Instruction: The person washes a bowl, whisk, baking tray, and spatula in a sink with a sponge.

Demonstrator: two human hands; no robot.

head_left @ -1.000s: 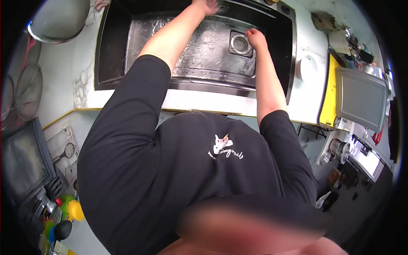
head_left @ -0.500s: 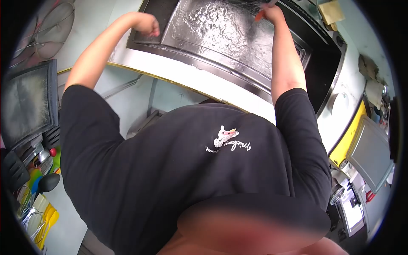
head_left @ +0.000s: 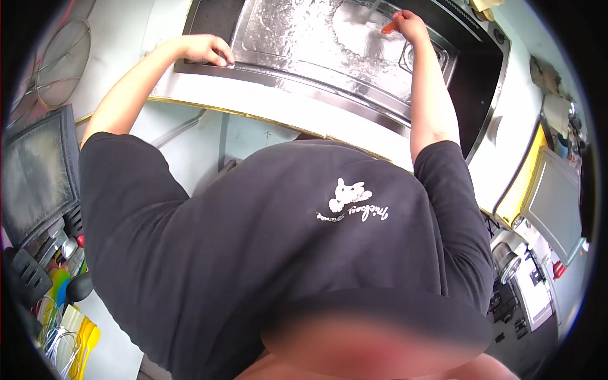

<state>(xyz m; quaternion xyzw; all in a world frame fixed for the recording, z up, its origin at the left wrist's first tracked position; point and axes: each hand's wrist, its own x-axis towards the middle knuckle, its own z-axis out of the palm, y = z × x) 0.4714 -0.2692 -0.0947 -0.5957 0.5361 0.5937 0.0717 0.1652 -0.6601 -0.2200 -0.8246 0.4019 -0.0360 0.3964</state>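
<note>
White counter holds a wet sink; left hand braces flat, empty, on its ten o'clock rim, right hand at one o'clock pinching a small orange thing, perhaps a scrubber.

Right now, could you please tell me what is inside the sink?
Inside the sink: water on the metal floor and a drain. The right hand holds a small orange thing above it, hiding whatever lies beneath.

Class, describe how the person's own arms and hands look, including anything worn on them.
Both arms are bare below short black sleeves: the left sleeve and the right sleeve. The left hand and right hand are bare, with no gloves or watch visible.
</note>
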